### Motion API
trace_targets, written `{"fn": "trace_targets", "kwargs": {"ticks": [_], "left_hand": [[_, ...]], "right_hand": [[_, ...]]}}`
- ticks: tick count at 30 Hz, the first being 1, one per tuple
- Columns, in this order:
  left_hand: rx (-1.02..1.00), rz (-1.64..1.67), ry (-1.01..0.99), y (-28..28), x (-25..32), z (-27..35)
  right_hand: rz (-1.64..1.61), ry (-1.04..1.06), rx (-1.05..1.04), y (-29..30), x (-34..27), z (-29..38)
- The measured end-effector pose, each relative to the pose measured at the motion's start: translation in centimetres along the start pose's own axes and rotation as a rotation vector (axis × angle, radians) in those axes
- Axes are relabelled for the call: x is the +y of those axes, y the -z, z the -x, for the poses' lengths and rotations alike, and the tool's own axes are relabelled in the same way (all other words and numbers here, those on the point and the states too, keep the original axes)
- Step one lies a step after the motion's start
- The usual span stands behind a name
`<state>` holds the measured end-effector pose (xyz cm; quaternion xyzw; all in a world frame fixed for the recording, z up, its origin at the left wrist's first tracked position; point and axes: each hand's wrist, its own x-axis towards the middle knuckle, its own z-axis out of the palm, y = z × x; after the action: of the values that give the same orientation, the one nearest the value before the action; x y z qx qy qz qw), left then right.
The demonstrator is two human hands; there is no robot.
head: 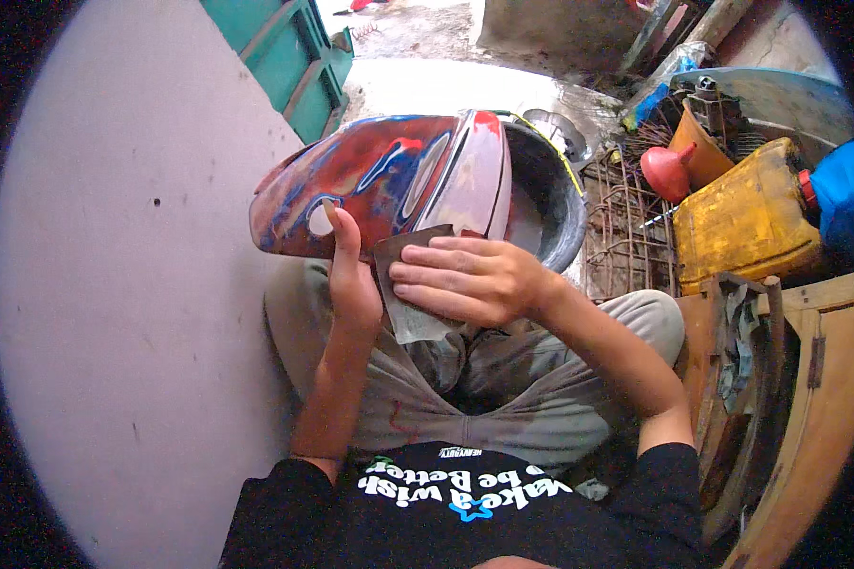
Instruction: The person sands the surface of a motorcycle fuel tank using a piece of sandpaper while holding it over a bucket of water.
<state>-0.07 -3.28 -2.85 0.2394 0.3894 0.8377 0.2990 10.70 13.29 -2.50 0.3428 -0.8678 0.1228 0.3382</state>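
Note:
A curved vehicle body panel (pixel 391 178), mottled red, blue and white with a round hole, leans over the rim of a black tub (pixel 576 235). My left hand (pixel 352 277) grips the panel's near edge, its thumb up beside the hole. Under the flat fingers of my right hand (pixel 470 277) lies a sheet of grey sandpaper (pixel 416 323), pressed against the panel's near edge. The fingertips point left towards my left hand. Whatever lies beneath the sheet is hidden.
A pale wall (pixel 142 284) rises close on my left. To the right stand a wire grid (pixel 626 235), a yellow jerrycan (pixel 747 213), a red funnel (pixel 665 173) and a wooden frame (pixel 818 377). Green shutters (pixel 285 64) are ahead at the left.

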Motion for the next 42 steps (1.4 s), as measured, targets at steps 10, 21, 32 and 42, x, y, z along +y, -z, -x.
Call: {"fn": "trace_targets", "kwargs": {"ticks": [10,21,32,42], "left_hand": [[0.179,0.062,0.039,-1.1,0.7,0.1],[0.146,0.038,0.052,-1.3,1.3,0.3],[0.100,-0.051,0.019,-0.3,0.6,-0.2],[0.310,-0.016,0.030,-0.2,0.6,-1.1]], "right_hand": [[0.087,-0.136,0.082,-0.9,1.6,0.7],[0.074,-0.112,0.070,-0.9,1.8,0.6],[0.067,-0.215,0.164,-1.6,1.6,1.0],[-0.455,-1.335,0.707,0.4,11.4,6.5]]}}
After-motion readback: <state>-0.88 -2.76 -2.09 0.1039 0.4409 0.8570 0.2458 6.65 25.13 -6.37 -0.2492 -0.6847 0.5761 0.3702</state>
